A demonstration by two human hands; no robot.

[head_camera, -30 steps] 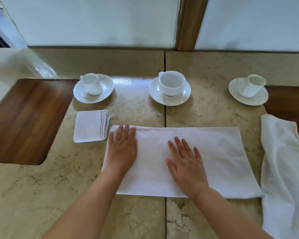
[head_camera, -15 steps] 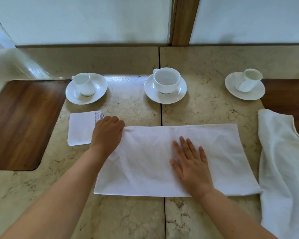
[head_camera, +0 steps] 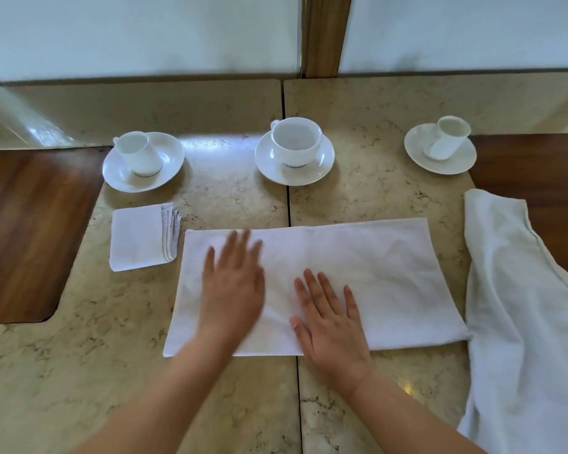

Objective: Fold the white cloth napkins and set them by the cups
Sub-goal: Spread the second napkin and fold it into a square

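Across the pale marble bench [head_camera: 230, 404], with a seam running down its middle and a dark wooden inlay panel [head_camera: 30, 234] at the left and another [head_camera: 538, 165] at the right, the largest item is a half-folded white napkin [head_camera: 374, 276] lying flat as a long rectangle straddling the seam. At the right edge a loose white cloth [head_camera: 518, 339] lies crumpled and runs down out of view, just beside the napkin's right end and partly over the right wooden panel. The person's left hand [head_camera: 233, 290], blurred, lies flat on the left part of the napkin with fingers spread and straight, gripping nothing. The right hand [head_camera: 332, 326] presses palm-down on the napkin's near-middle, fingers wide and straight. Left of the flat napkin, apart from it, sits a small folded napkin [head_camera: 138, 237], a square with its layered edges toward the right. It lies just below the left cup [head_camera: 138, 155] on its saucer [head_camera: 168, 168]. The middle cup [head_camera: 295, 140], wider, stands on a saucer [head_camera: 322, 168] behind the flat napkin. The right cup [head_camera: 448, 136] stands on its saucer [head_camera: 453, 162] near the right panel.
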